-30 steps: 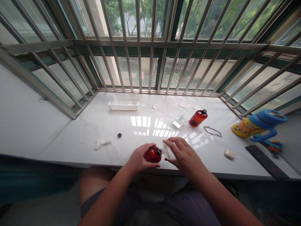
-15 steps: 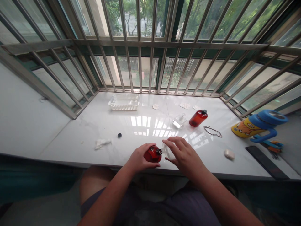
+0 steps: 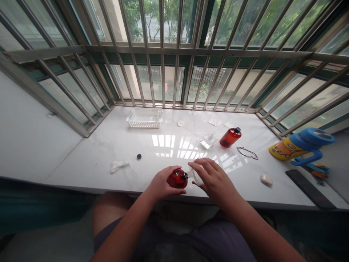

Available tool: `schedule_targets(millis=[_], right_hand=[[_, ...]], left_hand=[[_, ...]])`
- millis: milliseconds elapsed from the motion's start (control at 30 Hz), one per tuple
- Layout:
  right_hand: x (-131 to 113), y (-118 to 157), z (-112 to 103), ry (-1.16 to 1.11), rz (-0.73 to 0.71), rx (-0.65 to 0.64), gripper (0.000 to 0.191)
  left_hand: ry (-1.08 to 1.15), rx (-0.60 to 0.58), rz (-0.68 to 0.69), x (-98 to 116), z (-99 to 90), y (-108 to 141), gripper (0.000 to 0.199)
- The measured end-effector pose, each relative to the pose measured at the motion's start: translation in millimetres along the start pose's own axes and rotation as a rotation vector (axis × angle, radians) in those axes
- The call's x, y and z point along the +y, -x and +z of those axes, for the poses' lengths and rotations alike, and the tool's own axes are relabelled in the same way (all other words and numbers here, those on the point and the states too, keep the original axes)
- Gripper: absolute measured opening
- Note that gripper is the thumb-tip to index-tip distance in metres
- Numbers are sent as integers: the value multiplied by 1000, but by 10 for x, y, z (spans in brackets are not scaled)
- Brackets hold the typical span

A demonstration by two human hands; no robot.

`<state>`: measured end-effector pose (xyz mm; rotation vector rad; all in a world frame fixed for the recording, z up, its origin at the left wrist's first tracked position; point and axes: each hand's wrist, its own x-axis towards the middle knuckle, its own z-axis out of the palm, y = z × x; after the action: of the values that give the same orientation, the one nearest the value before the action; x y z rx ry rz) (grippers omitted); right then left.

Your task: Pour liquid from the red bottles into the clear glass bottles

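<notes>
Little's changing from a second ago: the left hand [image 3: 160, 183] is curling its fingers around the uncapped red bottle [image 3: 176, 179], near tabletop [image 3: 89, 163] edge; the right hand [image 3: 216, 180] is pinching the clear bottle [image 3: 196, 178], necks staying aligned.

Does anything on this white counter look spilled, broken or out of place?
No clear spill or breakage shows. Two things look slightly out of place on the counter: a loose black cap, apart from the red bottle in the left hand, whose neck looks open, and, near that cap, a crumpled white scrap, perhaps tissue.
</notes>
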<state>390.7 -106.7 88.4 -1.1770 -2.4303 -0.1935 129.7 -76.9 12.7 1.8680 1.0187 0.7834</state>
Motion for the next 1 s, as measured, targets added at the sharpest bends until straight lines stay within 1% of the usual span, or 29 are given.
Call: schedule_targets(millis=[167, 800, 1000], right_hand=[[7, 4, 10, 17, -15, 21, 70], [20, -2, 11, 77, -76, 30, 57], [27, -8, -13, 93, -90, 21, 59]], left_hand=[[-5, 2, -2, -1, 7, 1, 91], [7, 9, -10, 10, -2, -5, 90], [13, 9, -7, 20, -4, -9, 90]])
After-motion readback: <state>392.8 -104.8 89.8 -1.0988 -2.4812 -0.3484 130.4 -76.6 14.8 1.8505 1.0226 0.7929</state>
